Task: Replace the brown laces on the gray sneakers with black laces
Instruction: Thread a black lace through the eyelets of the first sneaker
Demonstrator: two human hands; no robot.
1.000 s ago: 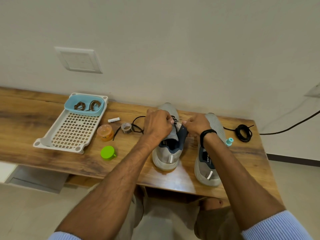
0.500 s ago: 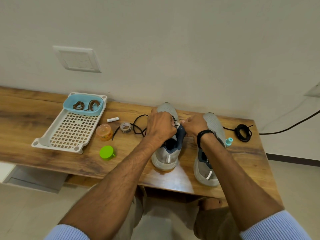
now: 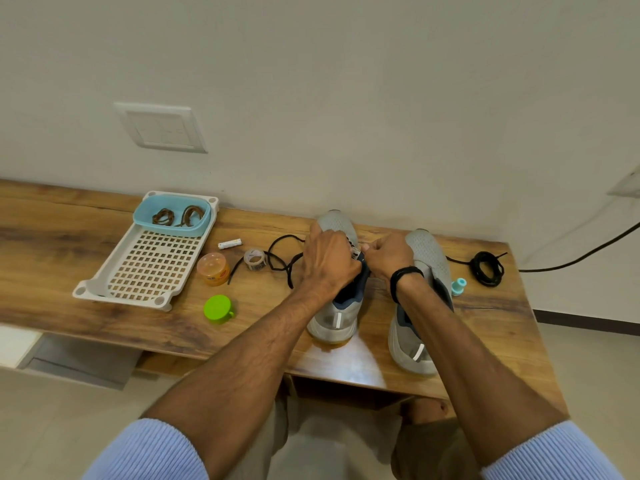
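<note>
Two gray sneakers stand side by side on the wooden table, toes toward the wall. My left hand (image 3: 330, 261) and my right hand (image 3: 389, 256) are both curled over the eyelet area of the left sneaker (image 3: 337, 317), pinching a black lace (image 3: 282, 261) whose loose end trails off to the left on the table. The exact grip is hidden by my fingers. My right forearm crosses the right sneaker (image 3: 429, 258). A second black lace (image 3: 488, 268) lies coiled at the far right. Two brown laces (image 3: 176, 216) sit in a blue bowl (image 3: 138, 213).
A white perforated tray (image 3: 152, 265) holds the blue bowl at the left. Between tray and sneakers lie an orange jar (image 3: 213, 270), a green lid (image 3: 218, 308), a tape roll (image 3: 254, 259) and a battery (image 3: 229, 243). A small teal piece (image 3: 459, 285) stands beside the right sneaker. A black cable (image 3: 581, 254) runs along the wall.
Both hands stay on the left sneaker's eyelets and have shifted only slightly. The loose black lace on the table has changed shape a little.
</note>
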